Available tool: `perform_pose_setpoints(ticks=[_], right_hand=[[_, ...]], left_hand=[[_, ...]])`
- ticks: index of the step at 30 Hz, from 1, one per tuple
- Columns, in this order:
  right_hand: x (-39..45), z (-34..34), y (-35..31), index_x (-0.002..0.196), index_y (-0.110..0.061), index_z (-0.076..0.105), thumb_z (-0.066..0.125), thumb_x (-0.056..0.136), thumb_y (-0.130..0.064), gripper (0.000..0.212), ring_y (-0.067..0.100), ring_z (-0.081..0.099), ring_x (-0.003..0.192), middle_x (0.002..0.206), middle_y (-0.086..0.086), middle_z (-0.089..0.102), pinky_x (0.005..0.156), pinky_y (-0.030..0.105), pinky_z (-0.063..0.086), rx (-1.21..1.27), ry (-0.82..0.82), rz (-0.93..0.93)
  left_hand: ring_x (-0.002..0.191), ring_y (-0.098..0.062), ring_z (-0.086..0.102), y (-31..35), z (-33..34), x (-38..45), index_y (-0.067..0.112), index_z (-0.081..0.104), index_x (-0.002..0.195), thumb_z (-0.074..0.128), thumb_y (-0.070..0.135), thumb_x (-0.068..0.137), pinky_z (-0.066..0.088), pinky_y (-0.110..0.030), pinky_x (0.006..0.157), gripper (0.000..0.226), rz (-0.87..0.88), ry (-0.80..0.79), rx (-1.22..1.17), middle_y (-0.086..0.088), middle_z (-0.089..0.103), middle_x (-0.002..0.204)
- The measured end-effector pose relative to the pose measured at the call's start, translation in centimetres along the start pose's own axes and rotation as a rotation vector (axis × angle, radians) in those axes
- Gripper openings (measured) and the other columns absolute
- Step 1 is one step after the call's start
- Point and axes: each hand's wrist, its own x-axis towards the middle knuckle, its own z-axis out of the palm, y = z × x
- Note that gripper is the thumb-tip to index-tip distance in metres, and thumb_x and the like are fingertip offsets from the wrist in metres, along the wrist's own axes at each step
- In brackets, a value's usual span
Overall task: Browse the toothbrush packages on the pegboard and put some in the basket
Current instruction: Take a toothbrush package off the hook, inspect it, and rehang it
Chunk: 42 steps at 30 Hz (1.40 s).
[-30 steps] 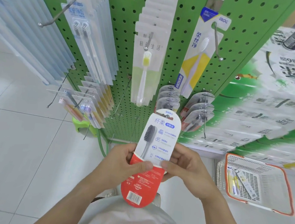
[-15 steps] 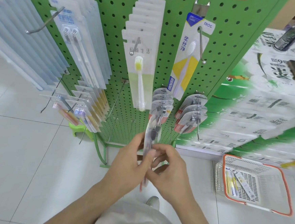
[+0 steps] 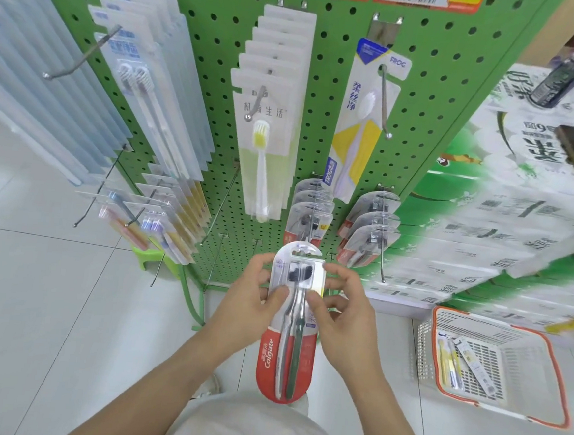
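I had both hands pinched on the Colgate toothbrush package (image 3: 291, 324): the left hand (image 3: 250, 300) with its thumb pressed on the clear front, the right hand (image 3: 343, 311) gripping the opposite edge, fingers curled behind. The package stood upright between them, its long axis running from the hang tab at the top down to the red base near my body, brushes facing me. The basket (image 3: 556, 382) sat on the floor well to the right of the package and lower, already holding a few packages (image 3: 453, 361). My right hand was the nearer one to it, so I judged the drop would go rightward and down. Beyond the package rose the green pegboard (image 3: 322, 144).
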Motion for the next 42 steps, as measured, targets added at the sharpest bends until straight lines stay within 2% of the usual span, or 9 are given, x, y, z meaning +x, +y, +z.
perform_pose_setpoints(ticks=[3,10,17,21,25,29,32,37,42], right_hand=[[0.3,0.0,0.6,0.120,-0.043,0.055,0.070,0.093,-0.011,0.044,0.009,0.065,0.072,0.097,-0.026,0.064,0.059,0.015,0.047,-0.058,0.019,0.000],[0.5,0.3,1.5,0.118,-0.048,0.051,0.070,0.093,-0.013,0.046,0.009,0.066,0.079,0.098,-0.012,0.063,0.062,0.016,0.050,-0.102,0.063,-0.007],[0.3,0.1,2.5,0.120,-0.042,0.053,0.068,0.094,-0.012,0.042,0.009,0.067,0.080,0.097,-0.012,0.064,0.066,0.019,0.052,-0.150,0.060,-0.010],[0.7,0.4,2.9,0.121,-0.040,0.052,0.066,0.095,-0.013,0.040,0.007,0.066,0.081,0.098,-0.013,0.064,0.067,0.022,0.055,-0.170,0.069,-0.007],[1.7,0.9,3.0,0.117,-0.036,0.049,0.060,0.098,-0.012,0.032,0.003,0.065,0.080,0.095,-0.011,0.065,0.066,0.019,0.051,-0.160,0.095,0.004],[3.3,1.4,4.2,0.108,-0.027,0.046,0.055,0.102,-0.012,0.018,0.012,0.066,0.085,0.097,-0.012,0.062,0.071,0.030,0.047,-0.223,0.142,-0.001],[4.3,1.4,4.5,0.109,-0.025,0.046,0.055,0.101,-0.011,0.018,0.018,0.066,0.088,0.096,-0.011,0.061,0.072,0.031,0.048,-0.229,0.165,0.008],[5.2,1.5,4.4,0.099,-0.024,0.053,0.054,0.103,-0.011,0.013,0.020,0.063,0.084,0.090,-0.007,0.064,0.070,0.030,0.043,-0.283,0.111,-0.020],[5.8,1.4,4.1,0.098,-0.020,0.052,0.055,0.102,-0.011,0.010,0.017,0.057,0.079,0.086,-0.009,0.061,0.064,0.009,0.037,-0.327,0.107,-0.020]], left_hand=[[0.082,-0.018,0.072,-0.1,0.3,0.3,0.044,0.038,0.139,0.060,0.011,0.098,0.059,-0.049,0.076,0.056,0.031,0.023,0.088,0.009,0.071,0.107],[0.078,-0.011,0.070,-0.1,0.6,0.7,0.045,0.034,0.147,0.056,0.017,0.100,0.058,-0.031,0.074,0.059,0.073,0.021,0.243,0.010,0.067,0.107],[0.075,-0.013,0.070,-1.5,0.9,0.5,0.048,0.026,0.151,0.055,0.025,0.100,0.059,-0.044,0.072,0.063,0.100,-0.006,0.329,0.007,0.066,0.109],[0.076,-0.012,0.070,-1.9,0.8,1.0,0.047,0.024,0.152,0.055,0.025,0.100,0.059,-0.044,0.073,0.064,0.098,-0.009,0.353,0.005,0.069,0.107],[0.084,-0.012,0.067,-2.2,0.9,2.2,0.043,0.032,0.150,0.050,0.021,0.102,0.058,-0.040,0.080,0.056,0.138,0.031,0.359,0.010,0.065,0.117],[0.108,-0.009,0.064,-2.8,1.0,4.4,0.021,0.054,0.140,0.045,0.023,0.106,0.050,-0.030,0.098,0.035,0.107,0.197,0.238,0.007,0.064,0.127],[0.107,-0.014,0.066,-4.0,0.9,7.1,0.013,0.065,0.128,0.049,0.021,0.105,0.047,-0.023,0.092,0.029,0.034,0.292,0.184,0.001,0.071,0.118],[0.106,-0.017,0.064,-5.9,0.9,10.8,0.012,0.067,0.122,0.057,0.016,0.101,0.042,-0.019,0.086,0.024,-0.076,0.288,0.130,-0.003,0.070,0.116],[0.105,-0.012,0.056,-5.7,1.0,12.8,0.010,0.058,0.136,0.062,0.012,0.098,0.043,-0.022,0.090,0.038,-0.111,0.231,0.072,0.001,0.061,0.125]])
